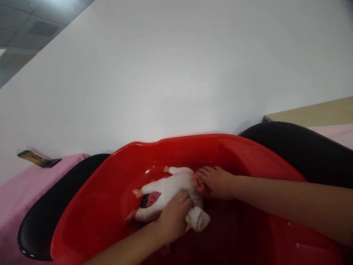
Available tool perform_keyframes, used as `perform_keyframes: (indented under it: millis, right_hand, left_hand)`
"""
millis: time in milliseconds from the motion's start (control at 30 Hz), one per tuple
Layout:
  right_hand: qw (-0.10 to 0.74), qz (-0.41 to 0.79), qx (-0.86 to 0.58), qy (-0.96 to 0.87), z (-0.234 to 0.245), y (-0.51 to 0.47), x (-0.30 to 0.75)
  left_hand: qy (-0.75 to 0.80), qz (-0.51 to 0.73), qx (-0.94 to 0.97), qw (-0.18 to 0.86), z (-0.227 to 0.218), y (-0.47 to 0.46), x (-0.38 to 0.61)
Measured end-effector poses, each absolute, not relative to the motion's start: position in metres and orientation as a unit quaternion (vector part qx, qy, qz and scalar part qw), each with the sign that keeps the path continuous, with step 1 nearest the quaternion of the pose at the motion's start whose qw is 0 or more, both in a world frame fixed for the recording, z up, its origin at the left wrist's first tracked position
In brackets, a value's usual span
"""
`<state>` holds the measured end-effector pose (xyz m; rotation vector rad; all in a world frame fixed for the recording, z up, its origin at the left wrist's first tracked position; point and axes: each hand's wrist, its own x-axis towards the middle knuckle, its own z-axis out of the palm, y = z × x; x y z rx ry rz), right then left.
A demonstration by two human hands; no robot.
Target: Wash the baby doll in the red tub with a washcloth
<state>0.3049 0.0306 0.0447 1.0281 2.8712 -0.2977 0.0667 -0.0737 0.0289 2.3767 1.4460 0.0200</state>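
A baby doll (171,187) in white clothing lies inside a large red plastic tub (110,206). My left hand (173,217) is closed over the doll's body from the near side, with a small white cloth (199,220) bunched at its fingers. My right hand (216,183) reaches in from the right and cups the doll's head, its fingers curled around it. The doll's arms and legs stick out to the left.
The tub rests on a black padded surface (309,154) with pink cloth (33,180) under it at the left. A white wall rises right behind. A wooden tabletop (311,112) shows at the right, and a small green box (34,158) lies at the far left.
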Motion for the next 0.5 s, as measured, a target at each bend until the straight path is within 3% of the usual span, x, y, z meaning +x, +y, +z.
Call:
perform_keyframes:
  millis: [200, 433, 500]
  right_hand:
    - [0.042, -0.099, 0.333, 0.937, 0.042, 0.033, 0.304]
    - [0.057, -0.109, 0.337, 0.934, 0.050, 0.032, 0.304]
    - [0.057, -0.109, 0.337, 0.933, 0.050, 0.031, 0.304]
  left_hand:
    - [0.445, -0.130, 0.861, 0.210, 0.010, -0.096, 0.054]
    - [0.493, -0.117, 0.817, 0.277, 0.019, -0.117, -0.022]
    - [0.497, -0.124, 0.821, 0.253, 0.031, -0.111, -0.029]
